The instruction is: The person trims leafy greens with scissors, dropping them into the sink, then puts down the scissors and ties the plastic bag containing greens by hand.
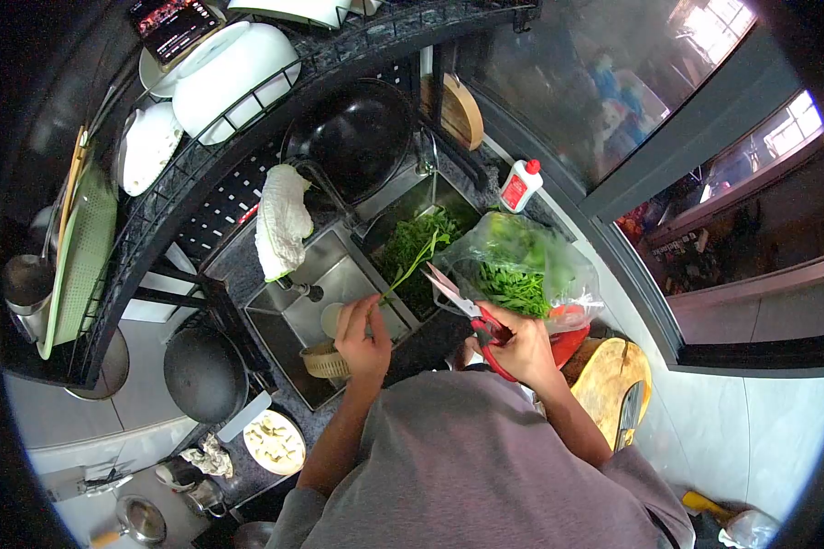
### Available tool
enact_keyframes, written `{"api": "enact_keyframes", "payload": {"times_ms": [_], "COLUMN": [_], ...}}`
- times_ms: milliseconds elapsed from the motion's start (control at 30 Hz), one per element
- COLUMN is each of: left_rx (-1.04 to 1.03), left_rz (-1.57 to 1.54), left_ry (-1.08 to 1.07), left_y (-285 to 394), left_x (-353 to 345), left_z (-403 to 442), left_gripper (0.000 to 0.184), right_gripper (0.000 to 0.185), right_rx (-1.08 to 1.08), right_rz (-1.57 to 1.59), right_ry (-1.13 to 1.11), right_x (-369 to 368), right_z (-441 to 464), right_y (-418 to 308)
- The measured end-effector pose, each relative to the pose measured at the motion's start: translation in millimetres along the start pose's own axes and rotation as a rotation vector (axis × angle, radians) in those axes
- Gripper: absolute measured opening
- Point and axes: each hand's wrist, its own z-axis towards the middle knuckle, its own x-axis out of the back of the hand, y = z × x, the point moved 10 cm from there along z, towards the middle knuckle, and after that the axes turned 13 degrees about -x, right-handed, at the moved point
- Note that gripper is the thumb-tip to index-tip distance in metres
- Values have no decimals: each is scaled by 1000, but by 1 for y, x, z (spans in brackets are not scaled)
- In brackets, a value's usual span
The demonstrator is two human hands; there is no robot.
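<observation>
While the left hand (363, 339) is pinching a slender, bright-green sprig (412, 270) by its lower end over the sink (325, 261), leafy tip pointing toward one o'clock, the right hand (517, 349) is gripping red-and-black scissors (470, 306) at the sprig's four o'clock; darker greens (401, 245) are lying in the sink, and a clear bag of leaves (517, 265) is sitting at the right hand's twelve o'clock

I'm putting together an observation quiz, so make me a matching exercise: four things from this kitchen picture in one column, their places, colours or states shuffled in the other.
1. Scissors
2. Green stem
3. Bottle
4. Plastic bag

A. White, with a red cap
B. See-through, with leafy greens inside
C. Held in the right hand
D. Held in the left hand

Pairs: 1-C, 2-D, 3-A, 4-B
</observation>
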Motion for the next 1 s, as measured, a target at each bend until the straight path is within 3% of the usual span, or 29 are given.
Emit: {"api": "enact_keyframes", "payload": {"times_ms": [1000], "left_rx": [-97], "left_rz": [90], "left_ry": [21], "left_y": [-12], "left_x": [7], "left_z": [-3], "left_gripper": [17], "right_gripper": [48], "right_rx": [7], "right_rz": [-101], "right_ry": [-151], "right_x": [-27], "right_z": [37], "right_y": [-7]}}
